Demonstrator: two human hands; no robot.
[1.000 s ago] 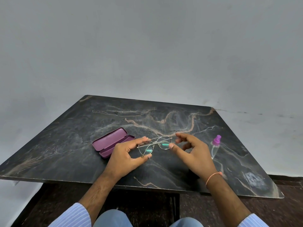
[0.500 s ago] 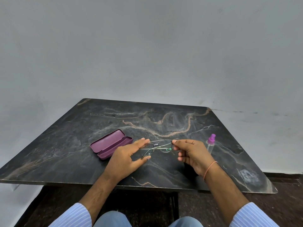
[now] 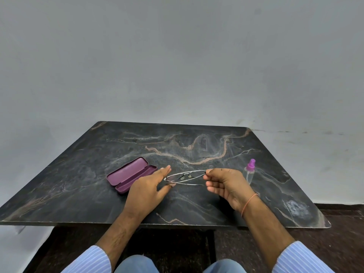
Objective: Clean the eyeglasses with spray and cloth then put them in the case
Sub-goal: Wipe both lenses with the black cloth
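The right grip (image 3: pixel 224 185) pinches one end of the thin silver eyeglasses (image 3: pixel 185 177), folded flat; the left grip (image 3: pixel 150 187), fingers straight, touches the other end.

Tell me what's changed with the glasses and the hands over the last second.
The eyeglasses have tipped from lenses facing up to nearly edge-on. The right hand, open beside them a second ago, now pinches their right end. The left hand stays at the left end, fingers nearly straight. The case remains open and the spray bottle upright, both unmoved.
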